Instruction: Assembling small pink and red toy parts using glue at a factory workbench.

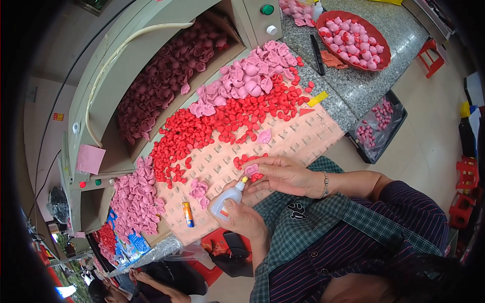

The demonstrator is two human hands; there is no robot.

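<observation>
My left hand (241, 219) is wrapped around a small translucent squeeze bottle (226, 200) with a yellow tip (244, 179). The tip points up at a small pink ruffled piece (251, 170), which the fingers of my right hand (285, 177) pinch at its edge. Whether the tip touches that piece, I cannot tell. Several red heart-like pieces (242, 160) lie by my right fingertips. On the patterned pink mat (222, 161) rest a lone pink ruffled piece (264, 136), a few more pink pieces (199, 190) and an orange-and-blue tube (188, 214).
Red pieces (202, 126) and pink pieces (242, 81) are heaped along the mat's far side. Beyond stands a grey cabinet (113, 65) filled with pink pieces. A red basket (323, 20) holds pink-and-red pieces, and a black crate (371, 156) sits lower right. Another person (161, 283) works at lower left.
</observation>
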